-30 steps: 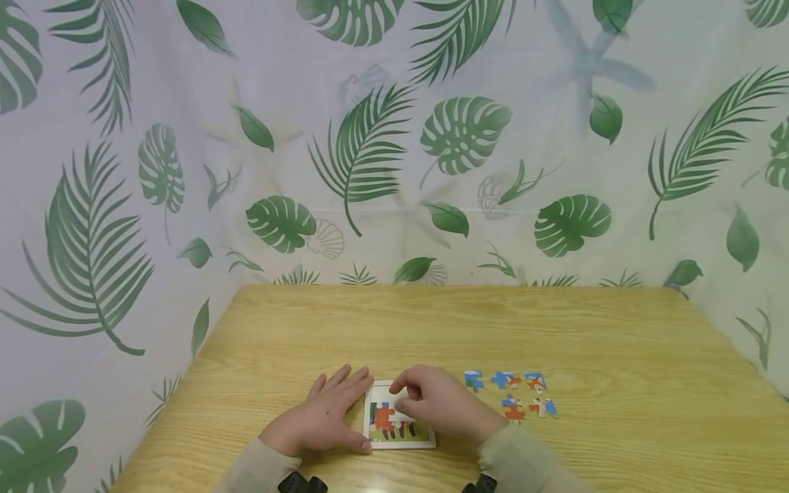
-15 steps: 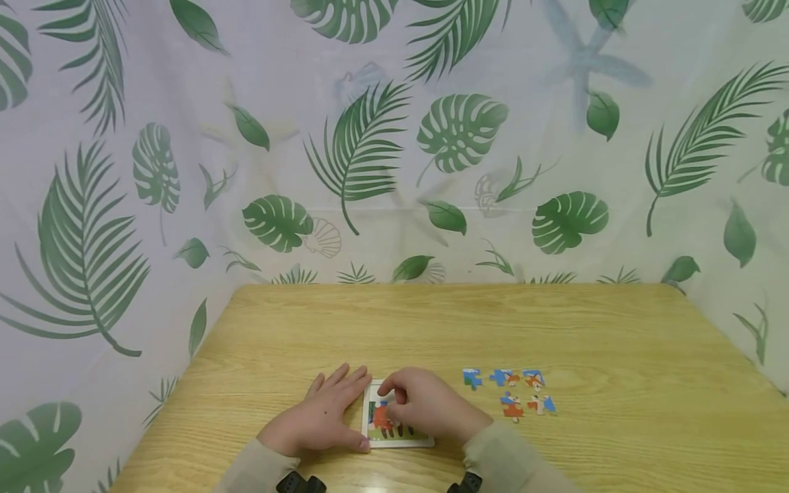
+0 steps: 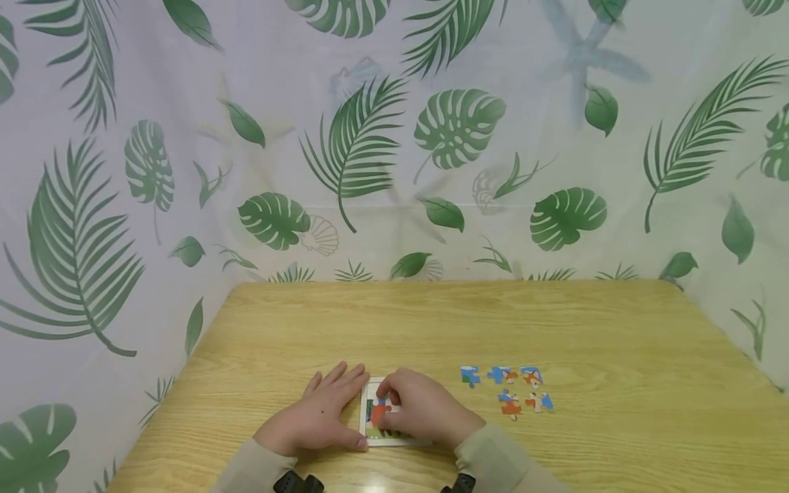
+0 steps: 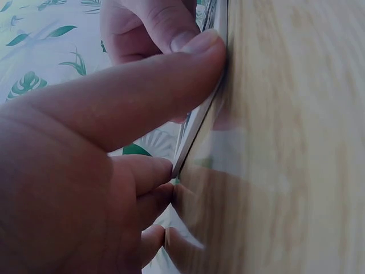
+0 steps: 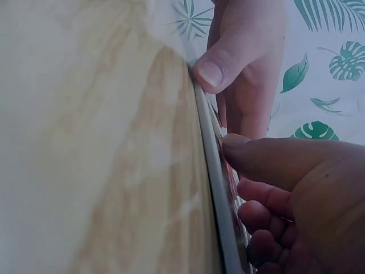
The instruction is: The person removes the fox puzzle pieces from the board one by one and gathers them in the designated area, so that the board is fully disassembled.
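The left hand (image 3: 323,415), fingers spread, touches a puzzle tray (image 3: 401,442); beside that hand, the right hand (image 3: 425,405) bends its fingers over a red piece (image 3: 377,415), any pinch unclear.

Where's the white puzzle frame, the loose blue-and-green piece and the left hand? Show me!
White puzzle frame (image 3: 397,443): head view, on its near rim.
Loose blue-and-green piece (image 3: 470,374): head view, on its middle.
Left hand (image 3: 322,417): head view, on its back.

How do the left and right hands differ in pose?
Left hand: fingers extended, spread; right hand: fingers curled.
Left hand lies beside the puzzle tray, thumb on its near-left corner; right hand is over the tray.
Both: beige sleeves, black wrist devices.
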Available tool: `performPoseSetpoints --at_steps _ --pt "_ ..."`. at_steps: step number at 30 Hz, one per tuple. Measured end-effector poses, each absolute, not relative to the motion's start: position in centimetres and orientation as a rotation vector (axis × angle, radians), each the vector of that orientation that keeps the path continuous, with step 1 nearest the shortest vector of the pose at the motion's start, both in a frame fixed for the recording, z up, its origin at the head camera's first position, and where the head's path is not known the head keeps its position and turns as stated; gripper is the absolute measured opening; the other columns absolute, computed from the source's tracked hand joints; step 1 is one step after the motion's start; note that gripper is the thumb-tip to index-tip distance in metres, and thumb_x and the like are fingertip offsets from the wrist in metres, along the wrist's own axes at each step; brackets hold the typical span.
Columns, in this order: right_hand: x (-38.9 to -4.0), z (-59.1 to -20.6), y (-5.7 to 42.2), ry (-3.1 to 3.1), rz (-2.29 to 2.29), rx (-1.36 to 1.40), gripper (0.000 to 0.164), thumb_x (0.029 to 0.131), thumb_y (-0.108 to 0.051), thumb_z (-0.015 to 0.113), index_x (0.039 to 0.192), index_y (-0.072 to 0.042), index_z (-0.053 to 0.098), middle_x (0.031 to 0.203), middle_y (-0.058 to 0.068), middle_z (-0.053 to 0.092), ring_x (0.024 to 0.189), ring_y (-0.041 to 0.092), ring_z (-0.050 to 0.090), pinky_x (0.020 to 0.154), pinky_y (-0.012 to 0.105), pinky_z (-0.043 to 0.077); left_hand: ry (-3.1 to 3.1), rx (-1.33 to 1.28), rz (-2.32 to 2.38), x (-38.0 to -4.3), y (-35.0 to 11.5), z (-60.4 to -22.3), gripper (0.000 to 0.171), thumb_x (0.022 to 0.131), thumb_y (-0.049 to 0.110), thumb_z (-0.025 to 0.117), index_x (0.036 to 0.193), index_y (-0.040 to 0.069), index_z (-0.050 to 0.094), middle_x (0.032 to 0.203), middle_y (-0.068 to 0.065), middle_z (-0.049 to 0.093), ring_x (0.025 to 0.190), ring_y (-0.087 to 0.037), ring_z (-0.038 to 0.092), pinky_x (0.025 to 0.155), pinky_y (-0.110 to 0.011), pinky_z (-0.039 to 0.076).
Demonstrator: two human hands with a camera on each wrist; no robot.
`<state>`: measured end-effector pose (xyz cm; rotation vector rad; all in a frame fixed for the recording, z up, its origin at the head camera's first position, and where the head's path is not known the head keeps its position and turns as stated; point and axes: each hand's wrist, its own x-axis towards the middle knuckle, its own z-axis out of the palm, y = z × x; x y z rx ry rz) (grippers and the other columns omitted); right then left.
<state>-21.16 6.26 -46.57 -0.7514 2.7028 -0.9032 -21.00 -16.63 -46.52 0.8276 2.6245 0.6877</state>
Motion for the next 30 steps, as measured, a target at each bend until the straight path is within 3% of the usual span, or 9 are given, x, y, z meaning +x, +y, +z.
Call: performPoseSetpoints --at_steps 30 --pt "-21.04 -46.76 6.07 2.738 -0.844 -0.773 0.029 0.082 -0.034 0.084 0.098 -0.015 0.069 0.078 -0.007 0.052 0.068 0.008 0.047 0.063 0.027 0.041 2.63 0.824 0.681 -21.0 -16.52 -46.38 0.104 0.079 0.057 0.079 0.159 0.008 0.034 0.166 -0.009 0.024 0.153 -0.037 0.007 0.115 -0.069 0.002"
